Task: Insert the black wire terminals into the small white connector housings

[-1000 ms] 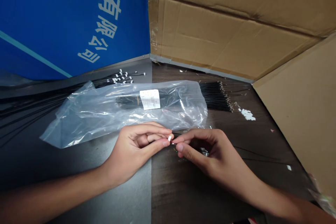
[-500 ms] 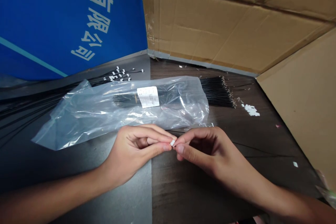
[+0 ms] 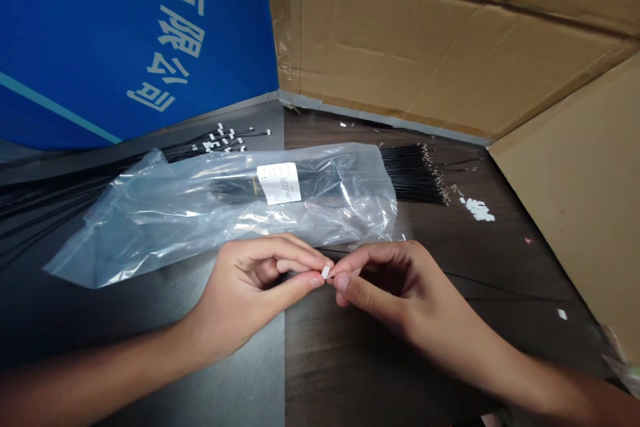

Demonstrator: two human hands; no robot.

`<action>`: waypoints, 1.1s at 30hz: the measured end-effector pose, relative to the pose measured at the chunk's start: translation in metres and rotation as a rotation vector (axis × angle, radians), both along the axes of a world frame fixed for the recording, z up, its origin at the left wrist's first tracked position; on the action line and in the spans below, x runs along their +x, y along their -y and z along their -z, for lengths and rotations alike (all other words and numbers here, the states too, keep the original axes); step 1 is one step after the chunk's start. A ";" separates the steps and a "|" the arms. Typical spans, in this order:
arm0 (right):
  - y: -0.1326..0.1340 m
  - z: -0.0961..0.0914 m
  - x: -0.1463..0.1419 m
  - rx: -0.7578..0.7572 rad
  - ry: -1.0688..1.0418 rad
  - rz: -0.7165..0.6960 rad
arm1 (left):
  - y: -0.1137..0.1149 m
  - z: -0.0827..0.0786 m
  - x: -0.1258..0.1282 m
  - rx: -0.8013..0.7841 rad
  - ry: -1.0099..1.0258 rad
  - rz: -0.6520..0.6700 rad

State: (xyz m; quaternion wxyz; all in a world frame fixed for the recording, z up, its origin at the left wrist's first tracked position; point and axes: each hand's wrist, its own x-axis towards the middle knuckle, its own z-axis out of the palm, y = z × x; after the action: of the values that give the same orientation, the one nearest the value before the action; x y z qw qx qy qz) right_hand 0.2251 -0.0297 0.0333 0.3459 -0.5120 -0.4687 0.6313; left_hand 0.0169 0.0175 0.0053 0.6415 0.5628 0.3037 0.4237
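Observation:
My left hand [image 3: 260, 287] pinches a small white connector [image 3: 326, 272] between thumb and forefinger. My right hand [image 3: 395, 287] meets it fingertip to fingertip, pinched on the end of a thin black wire [image 3: 500, 283] that trails right across the dark table [image 3: 310, 360]. Just beyond both hands lies a clear plastic bag [image 3: 165, 213] with a white label [image 3: 279, 182], and a bundle of black wires [image 3: 413, 175] sticks out of its right end.
Several loose black wires with white connectors [image 3: 220, 140] lie at the back left. A small pile of white connectors [image 3: 479, 209] sits at the right. A blue board [image 3: 100, 33] and cardboard walls [image 3: 425, 53] enclose the back and right side.
The right fingertips have closed in onto the white connector held by the left hand. The view has shifted slightly; the hands stay in place.

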 end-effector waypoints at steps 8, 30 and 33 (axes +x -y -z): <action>0.000 0.001 -0.001 -0.010 -0.004 0.021 | 0.002 -0.001 0.000 0.047 -0.054 -0.024; 0.003 -0.004 -0.006 -0.013 0.144 0.025 | 0.003 0.001 -0.005 0.412 -0.254 0.010; 0.003 -0.004 -0.006 -0.029 0.112 0.020 | 0.004 0.001 -0.005 0.438 -0.262 0.008</action>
State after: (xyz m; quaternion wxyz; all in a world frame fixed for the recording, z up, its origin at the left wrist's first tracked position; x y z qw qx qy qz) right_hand 0.2192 -0.0322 0.0372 0.3178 -0.5562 -0.4729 0.6050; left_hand 0.0116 0.0130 0.0039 0.4612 0.7396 0.2831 0.4002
